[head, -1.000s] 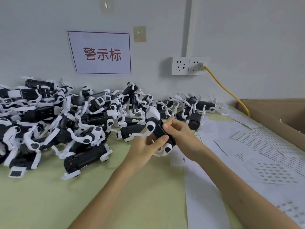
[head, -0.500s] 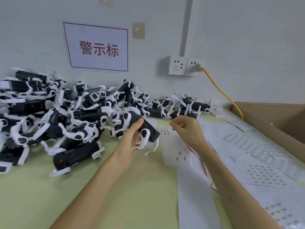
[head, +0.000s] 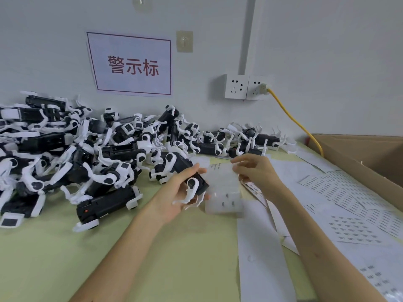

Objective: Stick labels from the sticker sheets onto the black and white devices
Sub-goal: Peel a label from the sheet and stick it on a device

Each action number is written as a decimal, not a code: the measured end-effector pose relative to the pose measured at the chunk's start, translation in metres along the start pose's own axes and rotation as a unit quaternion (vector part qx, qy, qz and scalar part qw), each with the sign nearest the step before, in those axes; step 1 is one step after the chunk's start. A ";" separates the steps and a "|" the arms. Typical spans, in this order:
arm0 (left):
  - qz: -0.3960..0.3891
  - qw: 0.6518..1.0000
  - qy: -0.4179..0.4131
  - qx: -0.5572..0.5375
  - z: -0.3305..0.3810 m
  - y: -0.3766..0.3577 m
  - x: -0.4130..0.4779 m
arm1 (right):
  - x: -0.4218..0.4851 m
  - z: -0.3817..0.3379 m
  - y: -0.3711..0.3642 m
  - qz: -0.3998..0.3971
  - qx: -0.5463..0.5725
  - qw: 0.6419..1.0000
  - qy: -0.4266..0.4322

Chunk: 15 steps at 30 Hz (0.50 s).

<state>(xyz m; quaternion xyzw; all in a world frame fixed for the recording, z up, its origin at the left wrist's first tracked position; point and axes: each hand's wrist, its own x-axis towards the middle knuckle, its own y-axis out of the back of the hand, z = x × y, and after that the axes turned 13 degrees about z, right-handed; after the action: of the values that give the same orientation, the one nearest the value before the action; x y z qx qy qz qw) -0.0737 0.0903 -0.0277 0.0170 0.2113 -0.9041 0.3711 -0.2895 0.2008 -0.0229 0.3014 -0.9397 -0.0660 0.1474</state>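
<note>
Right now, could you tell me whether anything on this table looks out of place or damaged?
Nothing looks damaged. The devices lie in a tangled heap against the wall, and the sticker sheets overlap askew on the right. The left hand holds one device, the right hand a sheet.

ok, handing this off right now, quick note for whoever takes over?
Left hand grips one black and white device above the table.
Right hand is at the edge of the small sticker sheet, fingers curled; too blurred to tell if it pinches a label.
Pile of devices lies to the left, more sheets to the right.
Done: cannot tell which devices are labelled.
Left: label the held one, then the pile.
</note>
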 end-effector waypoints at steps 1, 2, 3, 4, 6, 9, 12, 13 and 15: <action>-0.007 1.000 -0.004 0.018 0.001 0.000 -0.001 | 0.001 -0.002 0.000 0.018 0.045 0.999 0.008; -0.020 0.999 -0.008 0.043 0.002 0.000 -0.002 | 0.002 -0.005 0.000 0.039 0.080 0.996 0.015; -0.033 0.997 -0.011 0.070 0.002 0.000 -0.005 | 0.002 -0.005 -0.001 0.058 0.099 0.993 0.023; -0.044 0.995 -0.016 0.092 0.001 -0.002 -0.006 | 0.002 -0.006 -0.001 0.075 0.104 0.991 0.035; -0.044 0.993 -0.025 0.107 0.000 -0.006 -0.008 | 0.002 -0.006 -0.002 0.100 0.111 0.987 0.051; -0.020 0.997 -0.018 0.075 -0.002 -0.008 -0.007 | 0.002 -0.006 -0.001 0.128 0.153 0.979 0.037; -0.045 0.998 -0.015 0.037 -0.002 -0.008 -0.008 | 0.004 -0.007 0.001 0.130 0.220 0.967 -0.007; -0.056 0.998 -0.019 0.020 -0.002 -0.008 -0.009 | 0.004 -0.007 0.002 0.124 0.235 0.964 -0.017; -0.062 0.997 -0.039 -0.003 -0.003 -0.010 -0.010 | 0.004 -0.006 0.000 0.115 0.258 0.959 -0.032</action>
<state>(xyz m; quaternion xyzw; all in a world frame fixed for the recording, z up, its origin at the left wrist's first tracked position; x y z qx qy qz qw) -0.0734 0.1039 -0.0248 -0.0323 0.2002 -0.9247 0.3223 -0.2901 0.1982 -0.0161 0.2168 -0.9574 0.1863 0.0415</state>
